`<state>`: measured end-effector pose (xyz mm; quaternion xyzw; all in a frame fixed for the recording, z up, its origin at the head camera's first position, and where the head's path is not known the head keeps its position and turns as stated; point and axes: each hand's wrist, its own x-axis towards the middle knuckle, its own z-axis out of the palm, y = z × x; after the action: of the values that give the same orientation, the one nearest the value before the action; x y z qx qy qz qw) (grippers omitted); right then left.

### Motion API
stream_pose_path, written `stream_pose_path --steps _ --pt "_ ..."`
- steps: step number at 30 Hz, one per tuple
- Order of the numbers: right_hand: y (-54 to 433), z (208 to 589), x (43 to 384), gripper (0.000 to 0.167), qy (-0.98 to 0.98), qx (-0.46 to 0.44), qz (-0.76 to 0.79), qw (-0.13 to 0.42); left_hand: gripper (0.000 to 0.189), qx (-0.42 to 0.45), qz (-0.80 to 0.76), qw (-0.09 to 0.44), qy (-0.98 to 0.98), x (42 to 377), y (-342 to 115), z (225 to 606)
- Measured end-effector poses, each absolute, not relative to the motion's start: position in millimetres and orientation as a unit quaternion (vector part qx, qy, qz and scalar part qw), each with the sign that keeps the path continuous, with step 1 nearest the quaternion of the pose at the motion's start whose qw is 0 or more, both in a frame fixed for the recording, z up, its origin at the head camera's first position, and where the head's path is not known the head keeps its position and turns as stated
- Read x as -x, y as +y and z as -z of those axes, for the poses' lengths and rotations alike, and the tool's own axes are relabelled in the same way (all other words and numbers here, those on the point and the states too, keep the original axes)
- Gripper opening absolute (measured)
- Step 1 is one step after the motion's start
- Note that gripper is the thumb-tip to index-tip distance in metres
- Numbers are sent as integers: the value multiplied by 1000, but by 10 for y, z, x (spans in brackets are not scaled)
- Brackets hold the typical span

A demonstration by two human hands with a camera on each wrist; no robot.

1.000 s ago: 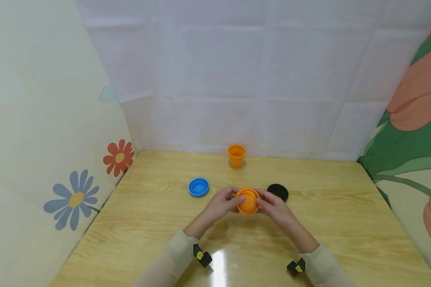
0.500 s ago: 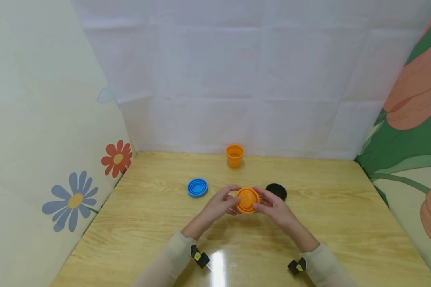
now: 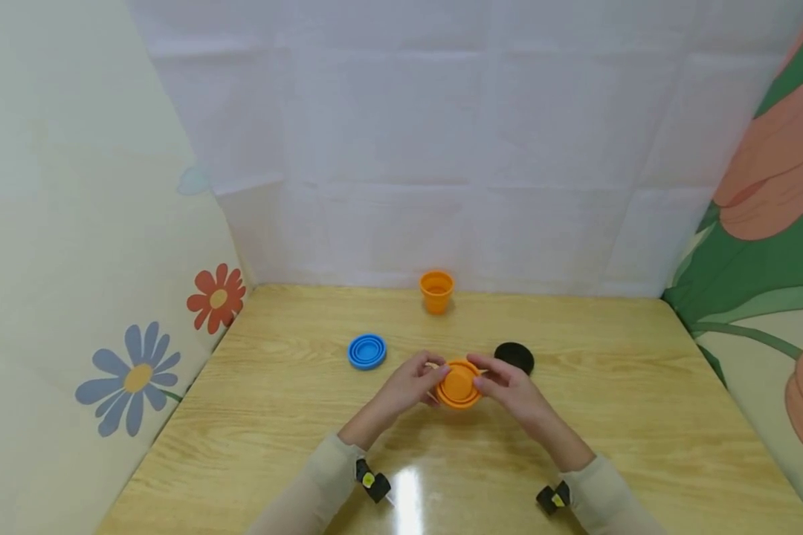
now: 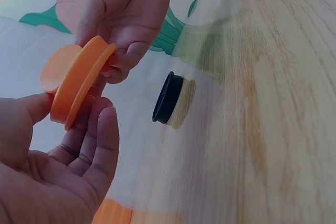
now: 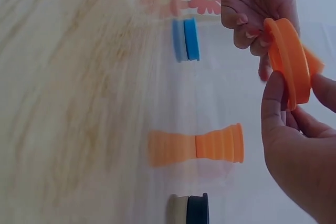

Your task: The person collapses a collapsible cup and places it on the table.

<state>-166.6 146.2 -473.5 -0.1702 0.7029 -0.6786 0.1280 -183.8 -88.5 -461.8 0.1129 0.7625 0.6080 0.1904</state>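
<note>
A partly folded orange collapsible cup (image 3: 459, 384) is held off the table between both hands. In the head view my left hand (image 3: 404, 386) pinches its left side, the thumb on the face turned towards me. My right hand (image 3: 517, 392) grips the opposite side with thumb and fingers. The left wrist view shows the cup (image 4: 79, 85) edge-on, its round base sticking out at a slant from the wider ring. From the right wrist view, the cup's rim (image 5: 278, 61) faces away from that bulging base (image 5: 313, 61).
A second orange cup (image 3: 436, 292) stands unfolded near the back of the table (image 3: 294, 446). A flattened blue cup (image 3: 366, 351) lies to the left. One black round, flat item (image 3: 515, 358) sits just beyond the right hand. A white cloth (image 3: 401, 148) hangs behind.
The held cup has come slightly lower and tipped, and the outline of its centre looks different. Both hands keep hold, with fingers shifting a little at its edge. The table items stay put.
</note>
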Motion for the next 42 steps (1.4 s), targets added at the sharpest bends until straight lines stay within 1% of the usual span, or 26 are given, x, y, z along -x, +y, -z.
stream_pose_path --steps 3,7,15,28,35,42 --pt "1462 4732 1667 54 698 169 684 130 49 -127 -604 194 762 1832 -877 4607" --pt "1471 4736 1666 54 700 157 683 138 42 -143 -607 193 758 1824 -873 4614" --pt "1485 4752 1662 48 709 145 674 146 33 -143 -600 205 760 1803 -864 4600" --pt "1423 4727 1647 39 718 133 673 116 24 -158 -584 168 779 1760 -801 4572" --pt "1383 4707 1637 35 730 113 666 106 20 -153 -574 168 787 1778 -788 4574" --pt "1343 4735 1651 31 737 93 663 95 17 -156 -567 150 795 1799 -790 4581"
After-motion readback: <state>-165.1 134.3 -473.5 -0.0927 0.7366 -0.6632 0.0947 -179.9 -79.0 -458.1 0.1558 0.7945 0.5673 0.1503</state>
